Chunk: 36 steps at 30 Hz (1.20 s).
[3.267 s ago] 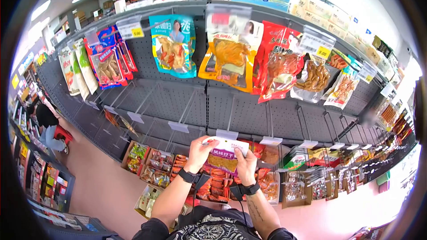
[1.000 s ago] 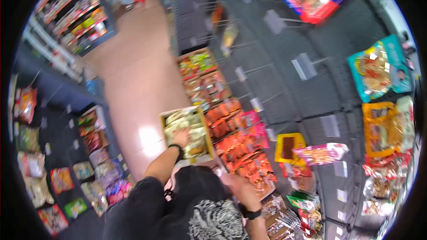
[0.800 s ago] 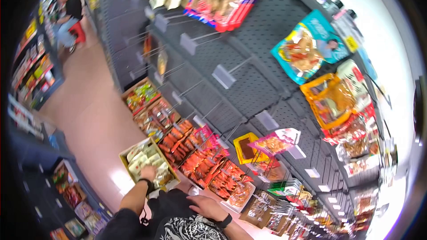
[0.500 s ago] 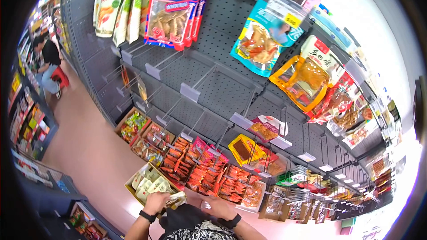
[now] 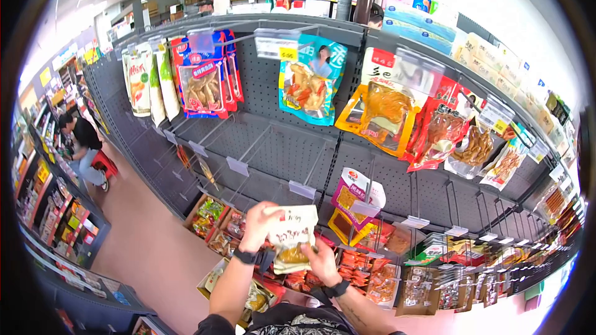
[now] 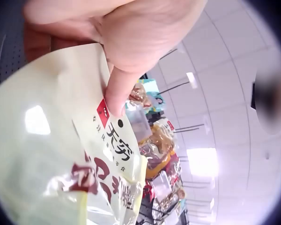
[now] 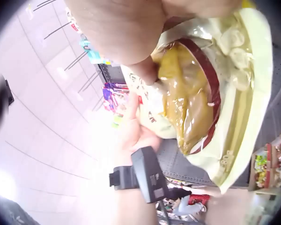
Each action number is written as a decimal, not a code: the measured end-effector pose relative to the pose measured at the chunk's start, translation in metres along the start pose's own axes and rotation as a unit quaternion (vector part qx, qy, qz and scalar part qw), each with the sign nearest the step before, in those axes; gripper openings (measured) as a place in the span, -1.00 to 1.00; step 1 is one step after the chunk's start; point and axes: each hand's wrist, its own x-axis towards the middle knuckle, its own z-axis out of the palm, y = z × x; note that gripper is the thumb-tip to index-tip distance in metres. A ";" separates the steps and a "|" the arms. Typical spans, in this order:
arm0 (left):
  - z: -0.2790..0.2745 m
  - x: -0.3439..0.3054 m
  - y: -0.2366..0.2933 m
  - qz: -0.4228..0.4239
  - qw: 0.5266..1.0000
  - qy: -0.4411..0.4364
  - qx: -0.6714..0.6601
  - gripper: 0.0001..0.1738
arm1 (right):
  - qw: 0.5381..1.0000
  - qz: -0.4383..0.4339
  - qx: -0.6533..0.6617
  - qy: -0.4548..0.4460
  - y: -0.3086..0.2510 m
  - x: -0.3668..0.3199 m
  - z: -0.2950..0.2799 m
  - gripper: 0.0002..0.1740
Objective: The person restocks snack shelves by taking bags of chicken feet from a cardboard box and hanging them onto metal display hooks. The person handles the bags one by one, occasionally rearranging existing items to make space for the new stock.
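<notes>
Both hands hold a cream vacuum-packed snack bag [image 5: 294, 222] upright before the pegboard rack. My left hand [image 5: 253, 228] pinches its top left corner, the thumb [image 6: 119, 91] lying on the front beside the hang hole in the left wrist view. My right hand [image 5: 323, 263] grips the lower right side. A clear window in the bag [image 7: 192, 98] shows glossy yellow-brown food in the right wrist view. Right of the hands, a purple and white dried tofu bag [image 5: 352, 193] hangs on a hook, with a yellow bag [image 5: 343, 228] below it.
A carton [image 5: 208, 280] holding more cream bags stands on the floor by the legs. Cartons of red packets [image 5: 366, 267] line the rack's foot. Bare hooks [image 5: 248, 149] jut from the pegboard below the hanging snack bags [image 5: 307, 80]. A seated person [image 5: 84, 146] is in the left aisle.
The purple dried tofu bag, earlier in both hands, now hangs on a hook. My left hand reached into the floor carton and lifted out the cream bag; my right hand has joined it.
</notes>
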 end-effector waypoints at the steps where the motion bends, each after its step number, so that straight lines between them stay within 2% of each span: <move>1: 0.010 0.018 -0.003 -0.024 0.998 -0.009 -0.057 -0.76 | 1.000 0.012 0.013 0.017 -0.006 0.010 -0.002 -0.67; 2: 0.023 0.036 -0.013 -0.036 0.993 0.023 -0.111 -0.80 | 0.999 -0.017 0.017 0.039 0.022 0.029 0.000 -0.68; 3: 0.032 0.043 -0.013 -0.015 0.982 0.003 -0.188 -0.81 | 0.998 -0.033 -0.003 0.061 0.016 0.035 0.000 -0.69; 6: 0.040 0.058 -0.025 0.032 0.979 -0.010 -0.201 -0.78 | 0.994 -0.057 0.020 0.096 0.006 0.041 -0.001 -0.70; 9: 0.041 0.064 -0.028 0.072 0.969 -0.012 -0.236 -0.76 | 0.992 -0.055 -0.015 0.111 -0.009 0.039 -0.006 -0.71; 11: 0.042 0.063 -0.026 0.113 0.961 -0.030 -0.251 -0.75 | 0.987 -0.098 -0.023 0.121 -0.012 0.039 -0.009 -0.70; 20: 0.050 0.080 -0.019 0.105 0.969 -0.020 -0.221 -0.82 | 0.983 -0.121 -0.023 0.134 -0.018 0.056 -0.019 -0.69; 23: 0.055 0.081 -0.020 0.098 0.969 -0.011 -0.226 -0.83 | 0.990 -0.086 -0.043 0.102 -0.018 0.057 -0.024 -0.62; 25: 0.064 0.091 -0.013 0.078 0.981 0.041 -0.172 -0.81 | 0.982 -0.145 -0.025 0.118 -0.028 0.058 -0.027 -0.48; 26: 0.069 0.099 -0.009 0.080 0.980 0.040 -0.178 -0.81 | 0.982 -0.145 -0.027 0.114 -0.025 0.058 -0.029 -0.48; 28: 0.077 0.121 -0.006 0.084 0.991 0.056 -0.089 -0.80 | 0.963 -0.184 -0.127 0.153 -0.021 0.055 -0.035 -0.33; 29: 0.081 0.131 -0.003 0.094 0.993 0.061 -0.036 -0.80 | 0.961 -0.206 -0.122 0.138 -0.024 0.046 -0.043 -0.35; 31: 0.090 0.153 -0.008 0.130 0.987 0.042 -0.079 -0.79 | 0.966 -0.194 -0.148 0.090 -0.017 0.030 -0.051 -0.38; 32: 0.093 0.163 -0.009 0.116 0.991 0.046 -0.044 -0.78 | 0.956 -0.219 -0.156 0.116 -0.019 0.017 -0.052 -0.49; 33: 0.098 0.165 0.000 0.111 0.991 0.026 -0.070 -0.78 | 0.958 -0.213 -0.163 0.102 -0.006 0.011 -0.053 -0.49; 35: 0.101 0.178 -0.006 0.121 0.986 -0.013 -0.115 -0.75 | 0.967 -0.168 -0.184 -0.044 0.037 -0.002 -0.059 -0.61; 36: 0.098 0.184 -0.015 0.171 0.985 0.005 -0.021 -0.68 | 0.981 -0.124 -0.129 -0.071 0.054 -0.009 -0.058 -0.72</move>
